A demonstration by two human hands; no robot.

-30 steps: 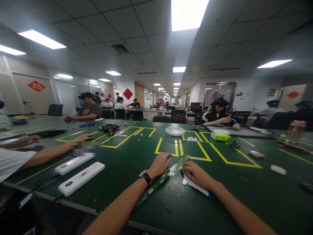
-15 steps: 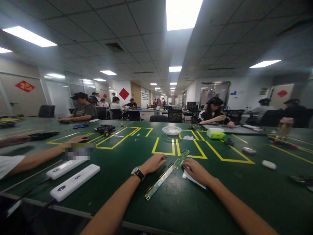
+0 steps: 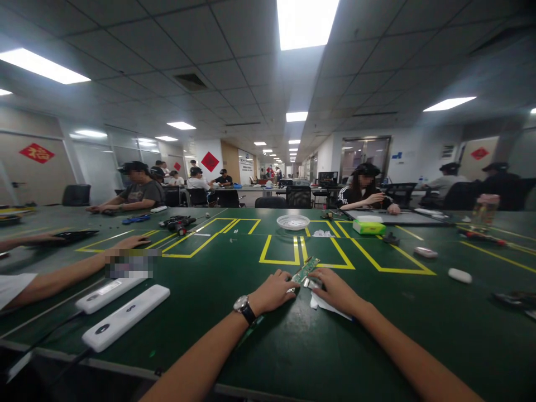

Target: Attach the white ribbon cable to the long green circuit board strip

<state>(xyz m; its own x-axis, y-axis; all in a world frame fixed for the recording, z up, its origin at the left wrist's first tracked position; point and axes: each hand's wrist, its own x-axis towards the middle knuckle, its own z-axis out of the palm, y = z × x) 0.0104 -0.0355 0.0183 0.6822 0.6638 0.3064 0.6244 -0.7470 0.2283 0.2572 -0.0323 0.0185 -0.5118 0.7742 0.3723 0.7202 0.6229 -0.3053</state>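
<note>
A long, narrow green circuit board point(image 3: 307, 269) lies slantwise on the green table. My left hand point(image 3: 274, 290), with a watch on the wrist, reaches over its middle. The fingers are closed on the board and hide much of it; the near end shows only faintly beneath the wrist. Just right of the board, my right hand point(image 3: 335, 287) has its fingers bent together around something small and silvery by the board's edge, too hidden to name. A white sheet, perhaps paper point(image 3: 330, 307), lies under the right palm.
Ahead stands a white woven basket point(image 3: 293, 223) beside small clear plastic bags point(image 3: 324, 233). A green and white pack point(image 3: 369, 225) sits farther right, near a co-worker. Two white power strips point(image 3: 125, 318) lie left, by another person's arm point(image 3: 79, 271).
My left hand has moved right and onto the board, covering its middle. The board has shifted slightly at its far end. My right hand stays beside it, fingers a little nearer the board.
</note>
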